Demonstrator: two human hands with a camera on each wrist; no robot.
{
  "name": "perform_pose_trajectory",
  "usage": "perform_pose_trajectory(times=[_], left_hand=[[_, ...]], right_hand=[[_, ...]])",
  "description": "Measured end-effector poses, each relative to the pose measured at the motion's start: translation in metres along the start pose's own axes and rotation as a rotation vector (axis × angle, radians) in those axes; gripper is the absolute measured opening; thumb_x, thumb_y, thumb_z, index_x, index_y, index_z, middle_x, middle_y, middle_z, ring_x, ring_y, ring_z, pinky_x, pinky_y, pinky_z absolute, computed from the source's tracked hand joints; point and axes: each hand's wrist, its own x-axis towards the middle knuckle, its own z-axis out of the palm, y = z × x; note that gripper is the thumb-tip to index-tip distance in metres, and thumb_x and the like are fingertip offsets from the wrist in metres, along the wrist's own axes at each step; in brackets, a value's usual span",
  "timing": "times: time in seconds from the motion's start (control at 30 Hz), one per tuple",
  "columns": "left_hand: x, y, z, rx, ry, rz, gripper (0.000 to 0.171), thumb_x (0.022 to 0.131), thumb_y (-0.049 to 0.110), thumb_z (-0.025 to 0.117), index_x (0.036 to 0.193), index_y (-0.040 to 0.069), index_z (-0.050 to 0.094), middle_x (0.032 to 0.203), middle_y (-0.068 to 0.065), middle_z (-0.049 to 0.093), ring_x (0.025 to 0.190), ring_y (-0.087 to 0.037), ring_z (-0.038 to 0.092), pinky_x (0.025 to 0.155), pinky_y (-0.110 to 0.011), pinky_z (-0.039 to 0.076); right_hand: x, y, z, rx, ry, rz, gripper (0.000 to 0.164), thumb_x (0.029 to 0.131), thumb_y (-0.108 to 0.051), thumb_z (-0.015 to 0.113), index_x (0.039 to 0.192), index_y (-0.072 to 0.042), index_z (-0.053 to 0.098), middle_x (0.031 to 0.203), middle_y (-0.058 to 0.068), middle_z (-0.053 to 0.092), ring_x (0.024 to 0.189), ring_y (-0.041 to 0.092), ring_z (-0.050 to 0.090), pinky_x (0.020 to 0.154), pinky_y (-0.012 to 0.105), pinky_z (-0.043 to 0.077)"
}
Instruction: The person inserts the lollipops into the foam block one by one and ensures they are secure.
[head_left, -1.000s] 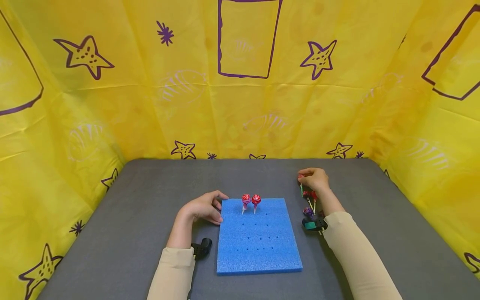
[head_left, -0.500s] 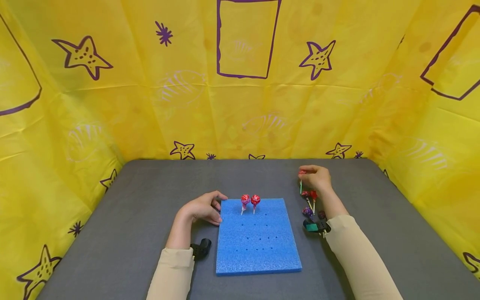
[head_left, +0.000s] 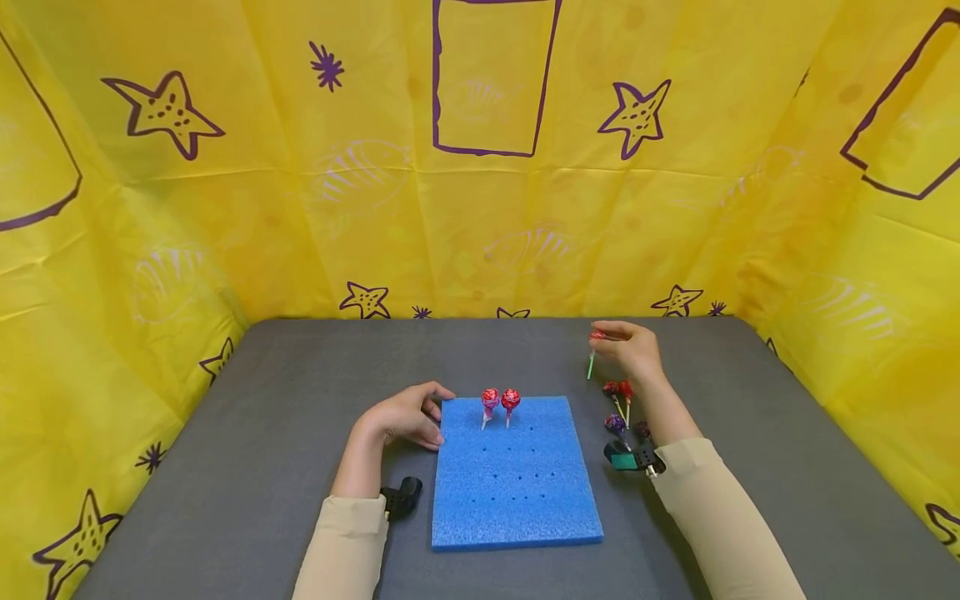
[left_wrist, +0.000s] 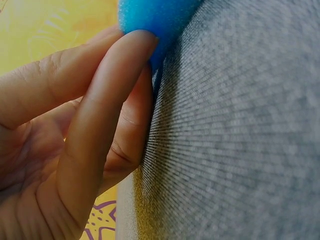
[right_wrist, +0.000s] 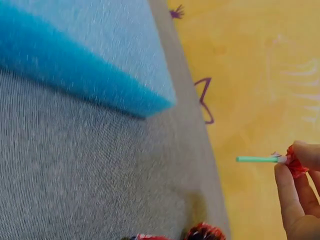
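A red-wrapped lollipop with a green stick [head_left: 591, 367] is pinched by the head in my right hand [head_left: 632, 352], its stick angled downward over the far right of the table. In the right wrist view, thumb and fingers grip the red wrapper [right_wrist: 298, 169], and the green stick points left. My left hand [head_left: 407, 417] holds the back left edge of a blue foam board [head_left: 517, 525], with bent fingers against its side. Two red lollipops [head_left: 490, 399] stand upright in the board's back row. Rows of small holes dot the rest of it.
Several lollipops lie right of the board, among them a red one [head_left: 627, 390] and a purple one [head_left: 615, 423], partly under my right forearm. The grey table [head_left: 345, 350] is enclosed by a yellow patterned cloth [head_left: 480, 225].
My right hand has lifted the green-stick lollipop up and away from the loose ones, then slightly left. The left hand stays at the board's edge.
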Motion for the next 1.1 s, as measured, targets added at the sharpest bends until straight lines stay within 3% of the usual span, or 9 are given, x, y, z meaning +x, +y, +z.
perform_pose_trajectory(times=[0.27,0.53,0.83,1.1], left_hand=[[-0.001,0.0,0.0,0.003,0.003,-0.001,0.065,0.077,-0.012,0.073,0.136,0.005,0.051,0.098,-0.013,0.05,0.068,-0.02,0.063,0.066,-0.033,0.064],[-0.002,0.001,0.001,0.015,0.007,-0.008,0.065,0.077,-0.01,0.074,0.136,0.007,0.051,0.1,-0.014,0.05,0.069,-0.02,0.064,0.066,-0.032,0.064],[-0.001,0.001,0.001,0.017,0.009,-0.005,0.065,0.077,-0.01,0.074,0.136,0.006,0.051,0.099,-0.014,0.05,0.069,-0.02,0.063,0.066,-0.032,0.064],[-0.002,0.0,0.001,0.013,0.007,-0.005,0.065,0.077,-0.01,0.075,0.135,0.006,0.051,0.1,-0.014,0.05,0.069,-0.02,0.063,0.067,-0.033,0.064]], right_hand=[[-0.013,-0.014,0.005,0.071,-0.056,-0.055,0.047,0.089,-0.008,0.071,0.132,0.005,0.058,0.084,-0.022,0.067,0.077,-0.005,0.068,0.078,0.015,0.059],[-0.026,-0.019,0.015,0.136,-0.125,-0.067,0.05,0.089,-0.009,0.071,0.133,0.006,0.056,0.09,-0.018,0.069,0.082,-0.003,0.069,0.081,0.012,0.058],[-0.036,-0.013,0.028,0.171,-0.171,-0.108,0.036,0.086,-0.007,0.074,0.121,-0.003,0.067,0.091,-0.017,0.071,0.084,0.0,0.07,0.079,0.014,0.058],[-0.043,-0.012,0.036,0.194,-0.188,-0.117,0.048,0.084,-0.004,0.075,0.127,0.008,0.059,0.089,-0.017,0.072,0.083,0.0,0.071,0.079,0.014,0.058]])
